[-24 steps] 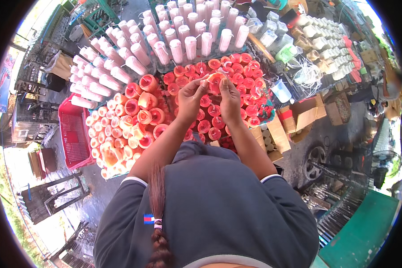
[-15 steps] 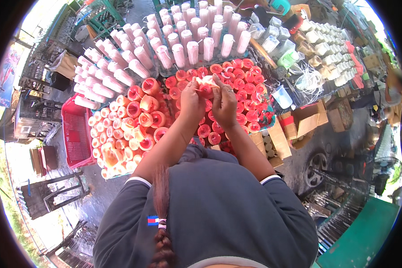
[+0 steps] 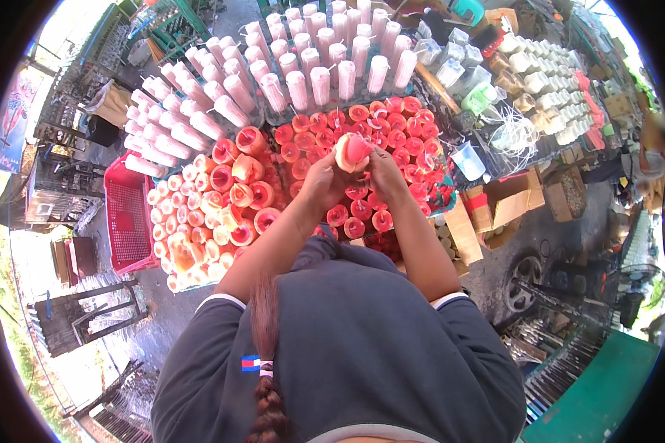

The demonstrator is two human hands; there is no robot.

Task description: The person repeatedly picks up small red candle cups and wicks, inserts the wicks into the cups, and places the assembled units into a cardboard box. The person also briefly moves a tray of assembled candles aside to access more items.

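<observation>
Both hands are on one candle [image 3: 354, 152] with a pinkish-red rounded part and a pale, thick rim. My left hand [image 3: 324, 179] grips its lower left side, and my right hand [image 3: 386, 176] has its fingers bent against the right side. The candle is tilted, and parts of the fingers behind it are hidden. Under and around my hands stand rows of short red candles [image 3: 400, 139] with wicks. To the left is a batch of peach-and-red cup-shaped candles [image 3: 199, 215], some larger with hollowed tops.
Tall pale pink pillar candles [image 3: 320, 85] stand in rows beyond. A red plastic crate [image 3: 131, 221] is at the left. On the right are a coil of white cord [image 3: 513, 136], a white cup [image 3: 467, 160], pale moulded pieces [image 3: 543, 81] and open cardboard boxes [image 3: 515, 198].
The candle has been turned and tipped, so its red rounded side now shows beside the pale rim. My hands have drawn slightly nearer and to the right.
</observation>
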